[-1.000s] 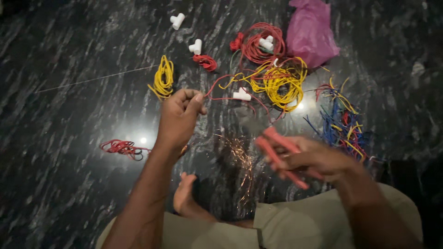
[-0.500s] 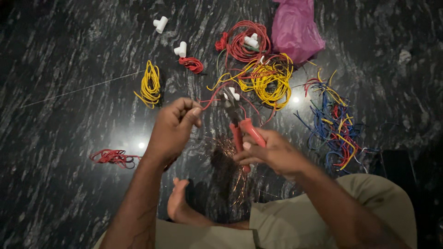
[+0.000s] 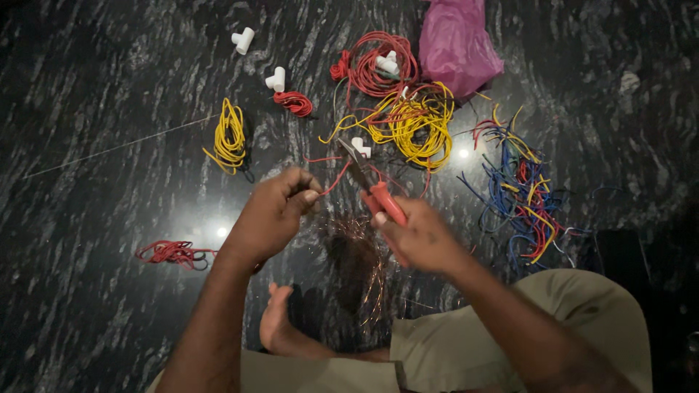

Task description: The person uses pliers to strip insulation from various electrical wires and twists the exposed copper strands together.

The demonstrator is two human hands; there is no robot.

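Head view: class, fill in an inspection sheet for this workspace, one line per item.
Surface: dark veined stone floor, glossy, with light glints.
Job's things: red wire pinched in left hand; red-handled pliers in right hand, jaws at the wire.
Clutter: white pipe elbows, pink bag, bare copper strands.
Grippers: both hands closed on their things.
Cables: yellow coil, yellow tangle, red coil, red bundle, mixed offcuts.
Surroundings: person's bare foot.

One package is visible: a crumpled pink plastic bag [image 3: 455, 44] on the dark floor [image 3: 109, 291], at the top edge, right of centre.
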